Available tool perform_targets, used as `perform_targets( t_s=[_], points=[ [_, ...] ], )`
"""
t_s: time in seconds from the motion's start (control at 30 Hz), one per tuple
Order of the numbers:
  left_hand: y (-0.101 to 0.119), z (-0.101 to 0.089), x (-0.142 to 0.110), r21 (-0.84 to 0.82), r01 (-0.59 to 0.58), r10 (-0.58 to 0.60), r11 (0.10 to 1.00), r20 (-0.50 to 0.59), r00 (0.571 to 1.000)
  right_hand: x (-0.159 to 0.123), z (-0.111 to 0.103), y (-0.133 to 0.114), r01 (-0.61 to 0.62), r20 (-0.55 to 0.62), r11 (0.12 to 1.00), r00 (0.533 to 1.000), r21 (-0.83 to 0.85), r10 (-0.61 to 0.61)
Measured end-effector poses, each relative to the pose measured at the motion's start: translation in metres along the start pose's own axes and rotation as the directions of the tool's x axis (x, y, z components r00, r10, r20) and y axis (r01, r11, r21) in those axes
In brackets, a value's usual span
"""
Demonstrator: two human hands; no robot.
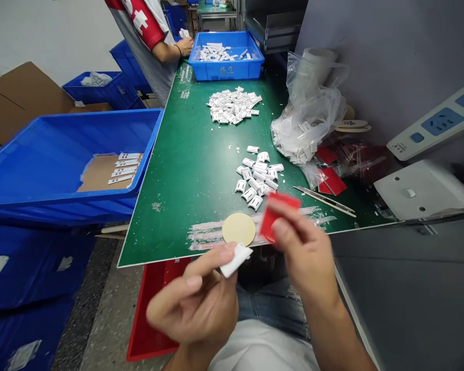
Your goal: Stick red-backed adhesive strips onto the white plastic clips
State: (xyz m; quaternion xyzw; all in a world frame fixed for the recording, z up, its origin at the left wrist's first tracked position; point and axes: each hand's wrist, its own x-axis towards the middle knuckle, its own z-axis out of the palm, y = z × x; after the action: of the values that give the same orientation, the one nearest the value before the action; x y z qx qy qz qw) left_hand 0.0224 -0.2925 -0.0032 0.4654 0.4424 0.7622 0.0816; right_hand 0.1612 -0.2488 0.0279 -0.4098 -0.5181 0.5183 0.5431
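Observation:
Between the thumb and fingers of my left hand (201, 304) is a small white plastic part (235, 259), held tilted just in front of the table edge. My right hand (309, 252) pinches a flat red square piece (274, 219), slightly blurred, above the table's near edge. A round pale-yellow disc (238, 229) lies on the table between the two hands, partly behind the white part. Beyond the red piece is a loose group of similar white plastic parts (259, 175). To their right lies a pair of tweezers (325, 200).
A larger pile of white parts (234, 105) and a blue bin (226, 69) stand farther up the green table (178, 180). At left is a big blue crate (62, 201). Plastic bags (305, 123) and a power strip (436, 121) are at right. A co-worker's hand (185, 46) is beside the bin.

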Motion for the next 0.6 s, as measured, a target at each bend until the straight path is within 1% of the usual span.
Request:
perform_targets(
  t_s=[0.03, 0.07, 0.1, 0.13, 0.17, 0.2, 0.23, 0.27, 0.3, 0.33, 0.37, 0.4, 0.43, 0.47, 0.5, 0.53, 0.57, 0.6],
  points=[
    [0.001, 0.002, 0.001, -0.018, 0.053, -0.053, 0.998, -0.025, 0.998, -0.001, 0.000, -0.001, 0.007, -0.102, 1.000, 0.995, 0.013, -0.006],
    [0.002, 0.003, 0.003, -0.038, 0.189, -0.190, 0.981, -0.012, 0.982, -0.003, -0.002, -0.002, 0.014, -0.194, 1.000, 0.981, 0.027, -0.008],
    [0.003, 0.004, 0.005, -0.072, 0.352, -0.350, 0.933, 0.035, 0.936, -0.004, -0.004, -0.004, 0.018, -0.213, 0.999, 0.977, 0.035, -0.010],
    [0.005, 0.003, 0.007, -0.107, 0.512, -0.502, 0.852, 0.109, 0.858, -0.004, -0.007, -0.006, 0.013, -0.106, 1.000, 0.994, 0.029, -0.010],
    [0.006, 0.002, 0.010, -0.133, 0.646, -0.620, 0.752, 0.190, 0.761, -0.004, -0.012, -0.009, 0.005, 0.082, 1.000, 0.997, 0.009, -0.005],
    [0.007, 0.000, 0.012, -0.147, 0.746, -0.700, 0.650, 0.265, 0.663, -0.003, -0.016, -0.011, -0.003, 0.272, 1.000, 0.962, -0.028, 0.010],
    [0.008, -0.002, 0.015, -0.157, 0.812, -0.749, 0.562, 0.319, 0.581, -0.001, -0.021, -0.014, 0.001, 0.386, 0.997, 0.922, -0.075, 0.028],
    [0.009, -0.004, 0.017, -0.157, 0.858, -0.781, 0.490, 0.358, 0.512, 0.002, -0.025, -0.016, 0.008, 0.405, 0.992, 0.913, -0.126, 0.044],
    [0.009, -0.005, 0.020, -0.150, 0.888, -0.803, 0.434, 0.383, 0.457, 0.006, -0.028, -0.019, 0.017, 0.353, 0.986, 0.935, -0.168, 0.044],
    [0.008, -0.006, 0.022, -0.139, 0.910, -0.818, 0.390, 0.402, 0.412, 0.010, -0.031, -0.021, 0.020, 0.275, 0.980, 0.961, -0.197, 0.035],
    [0.008, -0.007, 0.024, -0.129, 0.926, -0.829, 0.354, 0.416, 0.375, 0.013, -0.032, -0.023, 0.026, 0.255, 0.978, 0.966, -0.207, 0.028],
    [0.008, -0.007, 0.025, -0.119, 0.938, -0.836, 0.324, 0.428, 0.343, 0.016, -0.032, -0.025, 0.033, 0.318, 0.978, 0.947, -0.204, 0.034],
    [0.008, -0.007, 0.026, -0.109, 0.947, -0.841, 0.302, 0.438, 0.318, 0.018, -0.031, -0.027, 0.040, 0.407, 0.980, 0.912, -0.195, 0.044],
    [0.008, -0.007, 0.026, -0.101, 0.953, -0.843, 0.287, 0.447, 0.301, 0.019, -0.030, -0.028, 0.041, 0.461, 0.981, 0.886, -0.192, 0.053],
    [0.008, -0.007, 0.026, -0.093, 0.956, -0.842, 0.278, 0.456, 0.289, 0.020, -0.029, -0.029, 0.036, 0.449, 0.979, 0.892, -0.199, 0.058],
    [0.009, -0.007, 0.026, -0.090, 0.956, -0.838, 0.280, 0.463, 0.289, 0.020, -0.028, -0.030, 0.021, 0.375, 0.977, 0.925, -0.212, 0.062],
    [0.009, -0.007, 0.025, -0.095, 0.952, -0.829, 0.291, 0.471, 0.301, 0.020, -0.027, -0.030, 0.000, 0.287, 0.976, 0.956, -0.217, 0.064],
    [0.009, -0.007, 0.025, -0.104, 0.946, -0.821, 0.306, 0.475, 0.318, 0.019, -0.027, -0.031, -0.025, 0.238, 0.977, 0.968, -0.211, 0.076]
  ],
)
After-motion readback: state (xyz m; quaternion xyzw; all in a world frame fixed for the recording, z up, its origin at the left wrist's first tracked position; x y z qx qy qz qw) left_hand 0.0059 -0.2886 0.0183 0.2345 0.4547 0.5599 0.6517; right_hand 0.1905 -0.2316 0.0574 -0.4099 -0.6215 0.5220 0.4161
